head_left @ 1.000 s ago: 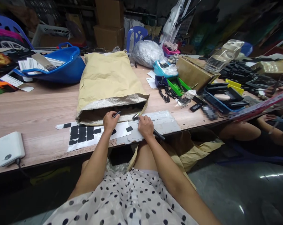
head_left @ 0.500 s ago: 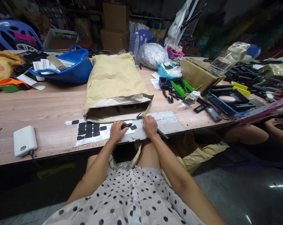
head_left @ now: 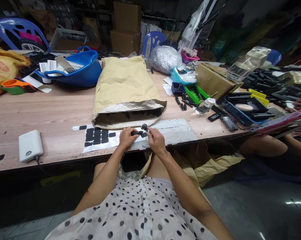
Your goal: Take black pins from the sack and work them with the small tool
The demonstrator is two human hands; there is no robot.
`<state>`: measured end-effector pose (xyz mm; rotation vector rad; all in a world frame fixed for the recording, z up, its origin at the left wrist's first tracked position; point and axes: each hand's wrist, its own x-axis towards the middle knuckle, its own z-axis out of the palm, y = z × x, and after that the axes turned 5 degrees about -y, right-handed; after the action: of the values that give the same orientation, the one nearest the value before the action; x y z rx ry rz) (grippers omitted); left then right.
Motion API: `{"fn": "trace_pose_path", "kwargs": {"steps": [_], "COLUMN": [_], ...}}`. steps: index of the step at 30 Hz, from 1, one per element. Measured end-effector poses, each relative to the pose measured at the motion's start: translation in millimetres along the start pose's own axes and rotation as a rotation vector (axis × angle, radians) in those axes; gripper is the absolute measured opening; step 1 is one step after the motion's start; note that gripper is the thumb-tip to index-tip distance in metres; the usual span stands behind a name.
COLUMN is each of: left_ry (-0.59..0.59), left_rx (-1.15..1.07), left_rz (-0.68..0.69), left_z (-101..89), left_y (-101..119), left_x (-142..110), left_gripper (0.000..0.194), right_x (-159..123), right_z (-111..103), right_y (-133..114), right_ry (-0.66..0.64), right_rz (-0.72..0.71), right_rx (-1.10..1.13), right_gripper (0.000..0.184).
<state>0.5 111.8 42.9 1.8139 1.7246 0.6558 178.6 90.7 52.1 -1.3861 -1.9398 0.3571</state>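
Note:
My left hand point(head_left: 127, 137) is closed, its fingers pinching a slim black part point(head_left: 137, 133) above the sheet. My right hand point(head_left: 156, 142) grips what looks like a small hammer, its dark round head point(head_left: 144, 127) just beyond the black part; the handle is hidden by the hand and forearm. Beneath both hands lie a white sheet with several black rounded stickers point(head_left: 97, 136) and a grey board point(head_left: 180, 129). One loose-standing black sticker point(head_left: 144, 135) shows between the hands. Right behind them, a tan paper sack point(head_left: 125, 80) lies with its mouth toward me, dark pieces inside.
A white power bank point(head_left: 30, 146) with a cable is at the left. Behind it stand a blue basin point(head_left: 78, 75) of papers and an orange-green cup point(head_left: 14, 86). Small trays, a green tray point(head_left: 196, 94) among them, and a bottle point(head_left: 204, 106) stand right. Another person's arm point(head_left: 299, 141) shows far right.
My right hand has turned the hammer: its head now points toward the black part, and the handle that stuck out behind the hand is no longer seen. The view has shifted slightly.

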Motion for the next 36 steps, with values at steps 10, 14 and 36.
{"fn": "trace_pose_path", "kwargs": {"steps": [10, 14, 36], "left_ry": [0.008, 0.01, -0.007], "left_rx": [0.009, 0.022, 0.013], "left_rz": [0.012, 0.003, 0.091], "left_z": [2.7, 3.2, 2.4], "left_y": [0, 1, -3], "left_x": [1, 1, -2], "left_gripper": [0.014, 0.014, 0.013], "right_x": [0, -5, 28], "right_z": [2, 7, 8], "right_y": [-10, -14, 55], "right_ry": [-0.047, -0.115, -0.077], "right_rz": [-0.034, -0.037, 0.094], "right_rx": [-0.046, -0.094, -0.566], "right_gripper": [0.034, 0.034, 0.032]}}
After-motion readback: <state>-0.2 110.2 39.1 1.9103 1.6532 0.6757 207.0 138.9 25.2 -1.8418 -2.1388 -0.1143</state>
